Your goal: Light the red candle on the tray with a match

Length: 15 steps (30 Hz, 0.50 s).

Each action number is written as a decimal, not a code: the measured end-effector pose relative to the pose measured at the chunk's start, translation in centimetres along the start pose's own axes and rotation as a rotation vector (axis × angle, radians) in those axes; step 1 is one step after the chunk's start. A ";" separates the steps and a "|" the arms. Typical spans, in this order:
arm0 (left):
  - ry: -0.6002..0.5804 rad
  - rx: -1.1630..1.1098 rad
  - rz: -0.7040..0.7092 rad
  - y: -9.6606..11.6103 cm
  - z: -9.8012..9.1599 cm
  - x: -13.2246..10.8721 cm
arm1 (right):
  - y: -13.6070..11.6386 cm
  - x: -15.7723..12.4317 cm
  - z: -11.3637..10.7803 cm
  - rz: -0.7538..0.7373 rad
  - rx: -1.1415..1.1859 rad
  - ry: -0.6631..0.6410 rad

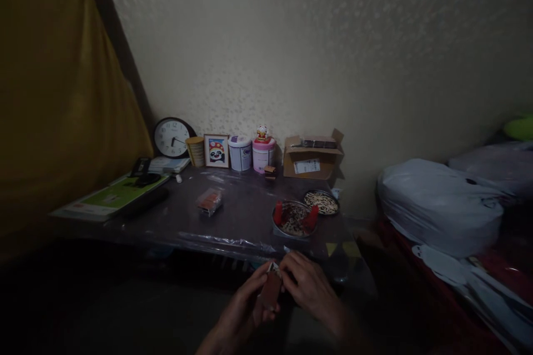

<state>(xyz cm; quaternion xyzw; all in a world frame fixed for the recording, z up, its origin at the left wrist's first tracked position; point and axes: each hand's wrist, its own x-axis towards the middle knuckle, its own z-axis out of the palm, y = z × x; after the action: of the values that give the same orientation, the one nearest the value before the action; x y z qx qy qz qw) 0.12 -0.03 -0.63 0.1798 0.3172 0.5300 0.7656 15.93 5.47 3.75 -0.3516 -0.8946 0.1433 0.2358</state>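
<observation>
My left hand (244,308) grips a small reddish-brown box (271,290) in front of the table's near edge. My right hand (307,284) has its fingers pinched at the box's top end, where something pale shows. Just beyond the hands, on the table, stands a round dish (293,219) holding small sticks and two red pieces. A second dish (321,202) of pale sticks lies behind it.
On the plastic-covered table (233,216) lie a small clear packet (209,200), green books (109,197), a wall clock (171,137), a framed picture (216,151), two tins (252,154) and an open cardboard box (312,156). A yellow curtain (54,94) hangs left. Bundled bags (437,205) lie right.
</observation>
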 end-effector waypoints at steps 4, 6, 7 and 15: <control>-0.047 -0.024 0.017 0.1 -0.1 0.1 | 0.4 -0.1 0.0 0.041 0.073 0.014; -0.045 -0.030 0.016 0.2 -0.1 0.1 | 0.5 0.0 0.0 0.053 0.144 0.041; -0.044 -0.030 0.013 0.2 -0.1 0.0 | 0.6 0.0 0.0 0.055 0.179 0.051; -0.050 -0.040 -0.004 -0.1 0.0 0.0 | 0.3 0.0 0.3 0.021 0.239 0.056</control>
<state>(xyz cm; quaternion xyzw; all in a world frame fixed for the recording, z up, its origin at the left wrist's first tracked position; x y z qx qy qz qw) 0.20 -0.06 -0.73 0.1769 0.2874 0.5301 0.7779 15.96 5.64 3.33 -0.3341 -0.8606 0.2413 0.2993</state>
